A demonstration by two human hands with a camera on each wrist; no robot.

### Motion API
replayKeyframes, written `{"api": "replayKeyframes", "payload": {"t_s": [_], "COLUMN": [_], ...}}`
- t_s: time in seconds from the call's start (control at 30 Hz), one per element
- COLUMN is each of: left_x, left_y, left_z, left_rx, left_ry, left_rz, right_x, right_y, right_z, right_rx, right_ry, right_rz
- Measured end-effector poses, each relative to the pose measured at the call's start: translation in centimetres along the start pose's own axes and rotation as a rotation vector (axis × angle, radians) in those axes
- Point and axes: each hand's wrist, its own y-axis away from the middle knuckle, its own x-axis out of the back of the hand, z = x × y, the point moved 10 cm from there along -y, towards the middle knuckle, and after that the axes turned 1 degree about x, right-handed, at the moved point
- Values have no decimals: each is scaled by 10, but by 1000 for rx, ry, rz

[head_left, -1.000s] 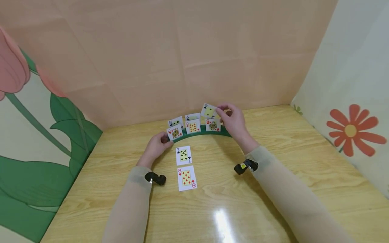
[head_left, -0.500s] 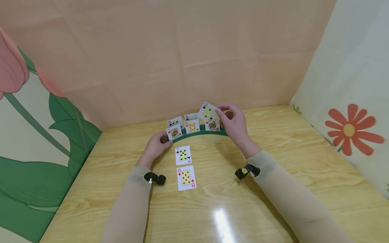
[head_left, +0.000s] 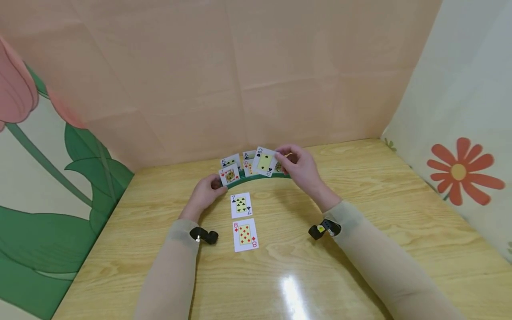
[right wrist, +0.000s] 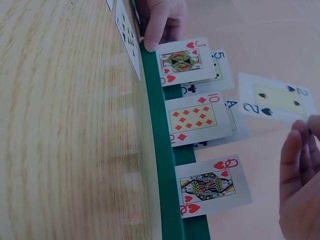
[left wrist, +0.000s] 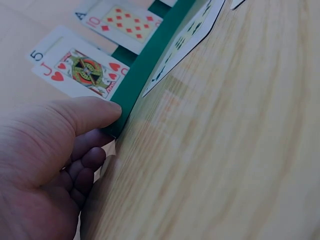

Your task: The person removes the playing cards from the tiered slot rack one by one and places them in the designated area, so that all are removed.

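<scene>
In the head view my right hand pinches the two of spades by its right side, and the card overlaps the ten of diamonds there. My left hand grips the left end of a curved green card holder, thumb on its front face. Standing in the holder are the jack of hearts, the ten and the queen of hearts. Behind the jack leans a five of clubs; an ace shows behind the ten, mostly covered.
On the wooden table, the seven of clubs and the eight of diamonds lie face up in front of the holder. A peach backdrop rises behind the table, with floral panels at both sides.
The right hand has brought the two of spades leftward and down, from above the queen to over the ten. My left hand keeps its place on the holder's end.
</scene>
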Motion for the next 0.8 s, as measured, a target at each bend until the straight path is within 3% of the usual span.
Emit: {"api": "replayKeyframes", "payload": {"t_s": [0.23, 0.6, 0.8], "left_x": [-1, 0, -1], "left_y": [1, 1, 2], "left_z": [-1, 2, 1], "left_rx": [6, 5, 3], "left_ry": [5, 2, -1], "left_rz": [-3, -1, 2], "right_x": [-18, -34, -41], "right_y": [2, 10, 15], "right_z": [13, 26, 40], "right_rx": [-61, -151, -243], "right_ry": [91, 112, 99], "right_rz": [-156, -297, -366]}}
